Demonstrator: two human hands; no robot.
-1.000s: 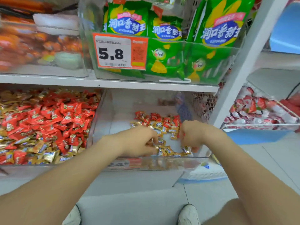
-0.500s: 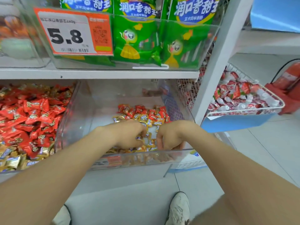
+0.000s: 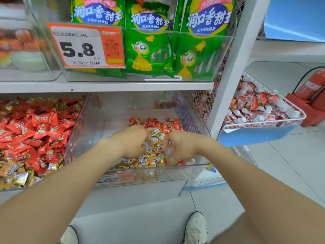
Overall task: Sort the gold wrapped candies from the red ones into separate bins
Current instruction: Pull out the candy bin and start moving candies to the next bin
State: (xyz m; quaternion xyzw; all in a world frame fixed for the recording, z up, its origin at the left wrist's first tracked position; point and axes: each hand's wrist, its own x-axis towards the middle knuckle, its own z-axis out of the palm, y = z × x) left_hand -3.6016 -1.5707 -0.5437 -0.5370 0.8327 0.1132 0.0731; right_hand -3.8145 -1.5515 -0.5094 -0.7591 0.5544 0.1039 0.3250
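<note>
A clear middle bin (image 3: 175, 167) holds gold wrapped candies (image 3: 151, 160) at its front and red wrapped candies (image 3: 158, 124) toward its back. Both of my hands are inside it. My left hand (image 3: 130, 143) has its fingers curled into the gold candies, knuckles up. My right hand (image 3: 182, 147) curls its fingers and thumb round gold candies at the pile's right side, with a red candy (image 3: 181, 163) just under it. What lies in either palm is hidden. The left bin (image 3: 73, 138) is heaped with red candies (image 3: 35, 132), with gold ones (image 3: 17, 176) along its front.
A shelf (image 3: 105, 86) hangs close above the bins and carries green snack bags (image 3: 149, 50) and a 5.8 price tag (image 3: 84, 46). A white upright post (image 3: 233, 67) stands right of the middle bin. A wire basket (image 3: 290, 110) of red-white sweets lies beyond it. My shoes (image 3: 195, 228) are on the tiled floor.
The view has tilted and drawn nearer. Both hands stayed in the middle bin, working among the gold candies, and now sit a little farther back, close together over the pile.
</note>
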